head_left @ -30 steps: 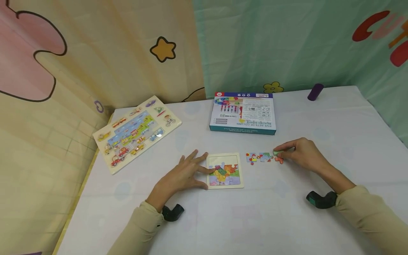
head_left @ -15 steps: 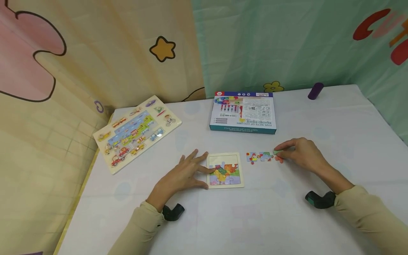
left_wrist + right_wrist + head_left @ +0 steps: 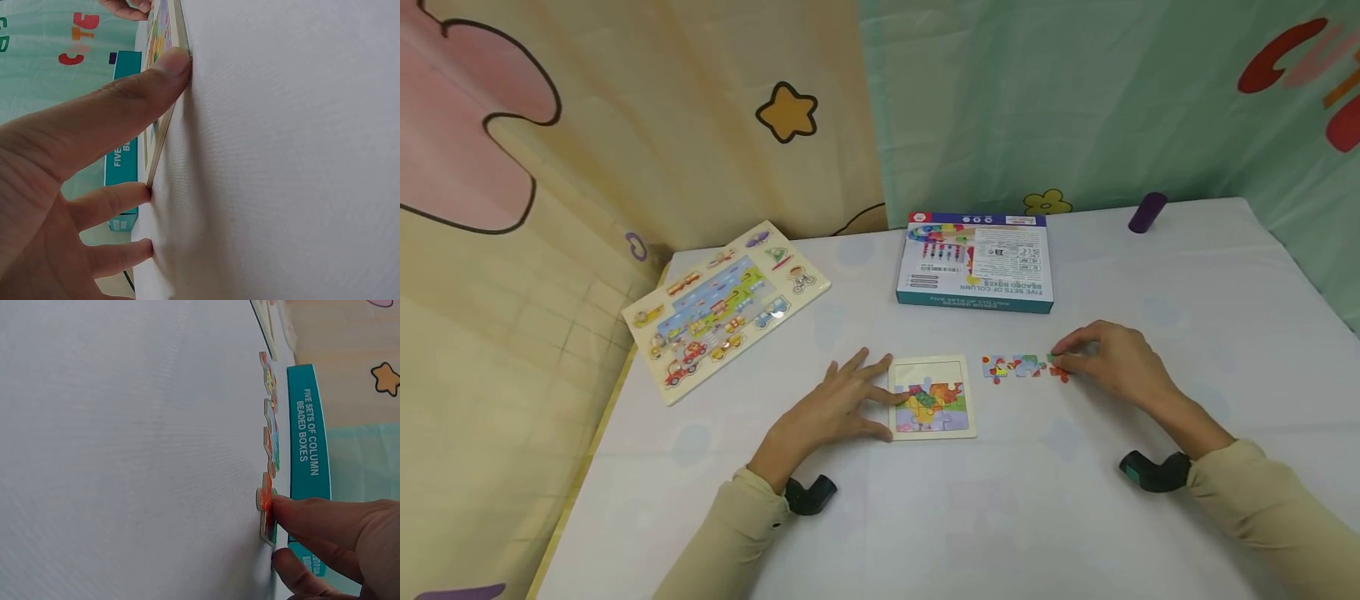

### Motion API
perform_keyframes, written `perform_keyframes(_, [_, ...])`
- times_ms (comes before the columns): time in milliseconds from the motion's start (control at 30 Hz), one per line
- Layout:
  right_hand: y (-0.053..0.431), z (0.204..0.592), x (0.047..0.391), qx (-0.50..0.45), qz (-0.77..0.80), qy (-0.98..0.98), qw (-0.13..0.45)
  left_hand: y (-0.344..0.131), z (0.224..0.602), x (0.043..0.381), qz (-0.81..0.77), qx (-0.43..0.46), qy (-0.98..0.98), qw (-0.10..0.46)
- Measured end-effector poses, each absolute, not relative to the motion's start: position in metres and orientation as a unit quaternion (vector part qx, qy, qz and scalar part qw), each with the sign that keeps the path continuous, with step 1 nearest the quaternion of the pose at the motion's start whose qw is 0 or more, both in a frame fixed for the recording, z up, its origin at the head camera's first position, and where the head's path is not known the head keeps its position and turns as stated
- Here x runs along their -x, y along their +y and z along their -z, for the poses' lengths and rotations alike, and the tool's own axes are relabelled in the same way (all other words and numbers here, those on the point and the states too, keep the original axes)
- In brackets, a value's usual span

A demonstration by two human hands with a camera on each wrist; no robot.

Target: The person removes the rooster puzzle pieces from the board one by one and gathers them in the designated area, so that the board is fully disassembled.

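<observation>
My left hand (image 3: pixel 842 398) lies with fingers spread at the left side of a small square jigsaw tray (image 3: pixel 934 436). Its thumb touches the near left corner, and one fingertip rests over the joined pieces inside. Those pieces, a colourful cartoon picture, fill the tray's lower part; the upper part shows bare backing. In the left wrist view the thumb (image 3: pixel 169 62) meets the tray's edge. To the right, my right hand (image 3: pixel 1112 362) pinches a red and green puzzle piece (image 3: pixel 267 509) between thumb and index finger, low at the table. Two loose puzzle pieces (image 3: pixel 996 367) lie in line beside it.
Behind the tray lies a flat box labelled beaded boxes (image 3: pixel 973 262). A larger vehicle-picture puzzle board (image 3: pixel 816 286) sits at the back left, and a purple cylinder (image 3: pixel 1147 213) at the back right. Printed curtains (image 3: pixel 1060 100) hang behind the white-covered table (image 3: pixel 985 517).
</observation>
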State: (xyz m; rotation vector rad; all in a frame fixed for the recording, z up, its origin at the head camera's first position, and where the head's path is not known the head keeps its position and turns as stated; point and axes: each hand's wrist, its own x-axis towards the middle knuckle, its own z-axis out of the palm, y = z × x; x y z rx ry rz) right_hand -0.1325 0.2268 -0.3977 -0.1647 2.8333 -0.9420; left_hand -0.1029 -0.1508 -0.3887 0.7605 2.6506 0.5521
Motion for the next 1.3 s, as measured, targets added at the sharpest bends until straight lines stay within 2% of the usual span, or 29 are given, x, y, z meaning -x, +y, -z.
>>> perform_keyframes(100, [0.227, 0.396, 0.132, 0.054, 0.304, 0.949, 0.069, -0.15, 0.389, 0.103, -0.195, -0.267, 0.929, 0.166])
perform_keyframes(233, [0.221, 0.392, 0.129, 0.053, 0.284, 0.957, 0.026, -0.15, 0.388, 0.103, -0.192, -0.27, 0.929, 0.163])
perform_keyframes(367, [0.199, 0.39, 0.126, 0.092, 0.274, 0.957, 0.001, -0.15, 0.387, 0.103, -0.189, -0.268, 0.93, 0.163])
perform_keyframes(633, [0.123, 0.391, 0.109, 0.218, 0.278, 0.935, 0.036, -0.148, 0.388, 0.104, -0.191, -0.27, 0.928, 0.169])
perform_keyframes(833, [0.077, 0.398, 0.105, 0.235, 0.281, 0.925, 0.098, -0.149, 0.389, 0.104, -0.181, -0.27, 0.932, 0.161])
perform_keyframes(1300, [0.06, 0.4, 0.108, 0.2, 0.312, 0.923, 0.104, -0.153, 0.386, 0.105, -0.22, -0.258, 0.925, 0.172])
